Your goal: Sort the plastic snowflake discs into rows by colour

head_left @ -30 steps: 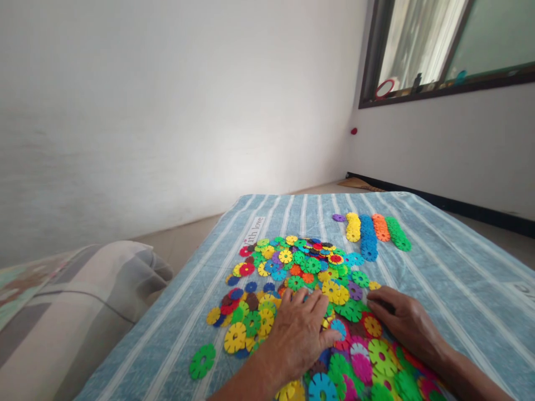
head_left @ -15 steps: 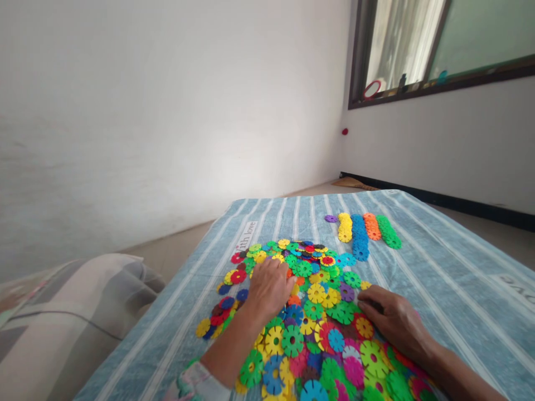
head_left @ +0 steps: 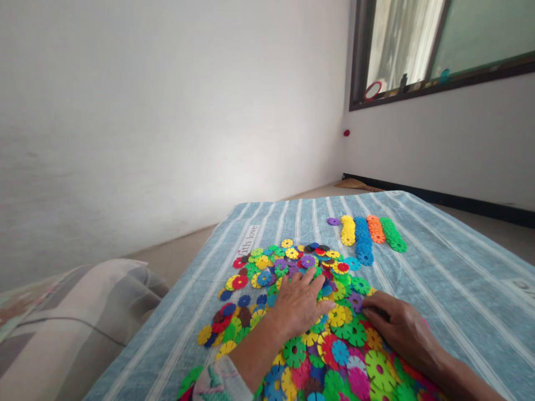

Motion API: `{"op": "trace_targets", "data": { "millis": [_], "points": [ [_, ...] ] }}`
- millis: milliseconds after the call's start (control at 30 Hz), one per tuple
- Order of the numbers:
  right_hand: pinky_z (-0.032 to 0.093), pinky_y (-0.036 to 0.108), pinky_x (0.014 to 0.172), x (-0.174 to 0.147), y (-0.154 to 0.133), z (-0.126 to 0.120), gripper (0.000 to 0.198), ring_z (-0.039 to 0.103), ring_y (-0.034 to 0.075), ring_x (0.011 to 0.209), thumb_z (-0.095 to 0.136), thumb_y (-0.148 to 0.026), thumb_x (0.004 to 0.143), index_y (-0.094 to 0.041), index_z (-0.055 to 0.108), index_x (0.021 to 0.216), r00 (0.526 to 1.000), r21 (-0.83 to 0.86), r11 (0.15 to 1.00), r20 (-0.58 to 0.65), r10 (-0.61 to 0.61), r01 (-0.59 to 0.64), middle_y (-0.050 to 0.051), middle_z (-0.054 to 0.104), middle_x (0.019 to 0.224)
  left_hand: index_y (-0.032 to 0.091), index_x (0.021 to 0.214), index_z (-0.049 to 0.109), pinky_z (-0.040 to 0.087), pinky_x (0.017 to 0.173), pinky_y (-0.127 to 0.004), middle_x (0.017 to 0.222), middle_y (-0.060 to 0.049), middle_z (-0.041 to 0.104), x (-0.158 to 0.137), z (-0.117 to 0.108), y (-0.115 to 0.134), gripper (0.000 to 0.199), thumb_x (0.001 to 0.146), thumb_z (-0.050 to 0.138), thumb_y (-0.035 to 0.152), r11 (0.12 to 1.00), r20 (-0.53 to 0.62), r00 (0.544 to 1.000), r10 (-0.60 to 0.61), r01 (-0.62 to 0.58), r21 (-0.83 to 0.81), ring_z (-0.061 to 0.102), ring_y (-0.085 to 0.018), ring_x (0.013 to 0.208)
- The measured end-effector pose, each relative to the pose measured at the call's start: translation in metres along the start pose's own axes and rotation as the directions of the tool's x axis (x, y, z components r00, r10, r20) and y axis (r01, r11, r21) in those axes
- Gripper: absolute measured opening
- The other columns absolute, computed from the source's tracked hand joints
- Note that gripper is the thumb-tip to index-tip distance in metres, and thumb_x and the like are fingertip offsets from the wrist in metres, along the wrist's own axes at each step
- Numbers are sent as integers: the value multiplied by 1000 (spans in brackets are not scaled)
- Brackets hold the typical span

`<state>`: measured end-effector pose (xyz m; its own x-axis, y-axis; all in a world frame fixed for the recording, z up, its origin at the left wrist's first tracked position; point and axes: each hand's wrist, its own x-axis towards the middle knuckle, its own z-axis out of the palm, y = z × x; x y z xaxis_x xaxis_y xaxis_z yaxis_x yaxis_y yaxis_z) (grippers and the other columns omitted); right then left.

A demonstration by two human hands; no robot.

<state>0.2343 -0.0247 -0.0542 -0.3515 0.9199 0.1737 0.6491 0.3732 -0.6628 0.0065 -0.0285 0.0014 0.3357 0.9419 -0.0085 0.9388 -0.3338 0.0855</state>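
Observation:
A loose pile of notched plastic flower discs [head_left: 295, 352] in many colours covers the near middle of the cloth. My left hand [head_left: 300, 303] lies palm down over the pile, fingers spread and touching the discs. At the right side of the heap, my right hand [head_left: 399, 324] is closed with its fingers curled inward; whatever they may hold is hidden. Just left of its fingertips is a purple disc [head_left: 356, 302]. Another purple disc [head_left: 308, 260] shows beyond my left fingers.
Overlapping rows of yellow [head_left: 348, 231], blue [head_left: 364, 242], orange [head_left: 377, 229] and green discs [head_left: 393, 235] lie at the far right of the striped cloth [head_left: 200, 303]. A single purple disc [head_left: 333, 221] sits left of them. Grey-and-white fabric [head_left: 83, 328] is at the left.
My left hand has moved right across the pile and its fingers have spread. Discs it covered now show, purple ones among them. My right hand stays nearly in place.

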Motion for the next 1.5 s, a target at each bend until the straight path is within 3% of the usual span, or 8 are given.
{"op": "trace_targets", "data": {
  "millis": [167,433,733,867,1033,1300,1400,1500],
  "points": [
    [43,30,68,1,-4,-1,23,62,19,77,44,-29,85,-22,66,82,1000,-19,1000,-6,9,-9,2,66,81,27,121,52,38,95,-51,131,-6,53,-26,-12,-18,40,89,43,49,997,-12,998,57,-56,61,51,-29,115],
    [45,28,67,3,-2,-1,23,62,19,75,44,-28,84,-22,66,80,999,-14,999,-26,-30,30,3,66,79,18,85,63,43,82,-40,94,-8,64,-16,-29,-49,22,86,50,36,965,-60,987,-148,157,212,58,-26,97],
    [45,28,67,3,-3,-2,25,63,19,75,44,-28,85,-23,68,85,998,-15,999,-51,-45,44,4,68,81,21,106,57,40,93,-37,112,-6,59,6,-10,-9,31,84,54,42,997,-74,994,82,-82,4,51,-24,109],
    [44,27,67,3,-4,-3,22,63,18,76,45,-26,84,-23,67,83,998,-45,998,-43,-34,32,2,68,82,20,90,61,43,87,-36,97,-6,64,1,-13,6,18,84,54,35,991,-14,992,123,-122,58,57,-24,98],
    [43,26,66,3,-6,-4,20,62,17,75,46,-25,84,-23,66,80,997,-59,997,-49,-52,49,1,67,80,19,84,63,47,75,-39,89,-8,67,0,-23,-3,17,84,46,21,968,26,1000,3,-9,249,63,-27,86],
    [43,26,66,5,-5,-3,20,62,17,73,47,-23,83,-22,66,80,997,-57,997,-60,-55,52,2,67,79,17,94,61,48,76,-38,92,-11,65,13,-32,-19,22,84,42,14,943,-77,980,-186,200,265,62,-27,90],
    [43,26,66,5,-6,-4,20,61,17,73,47,-21,83,-22,66,78,997,-56,997,-59,-47,44,1,66,78,17,103,59,44,90,-37,105,-10,62,20,-28,-6,23,83,47,18,979,-146,987,-65,91,182,56,-24,103],
    [42,26,66,4,-8,-5,19,61,16,73,47,-21,83,-22,65,78,997,-49,998,-65,-40,36,1,66,78,20,105,60,38,100,-32,115,-7,59,35,-16,10,24,82,54,21,981,-188,963,194,-188,47,51,-21,113]
  ]
}}
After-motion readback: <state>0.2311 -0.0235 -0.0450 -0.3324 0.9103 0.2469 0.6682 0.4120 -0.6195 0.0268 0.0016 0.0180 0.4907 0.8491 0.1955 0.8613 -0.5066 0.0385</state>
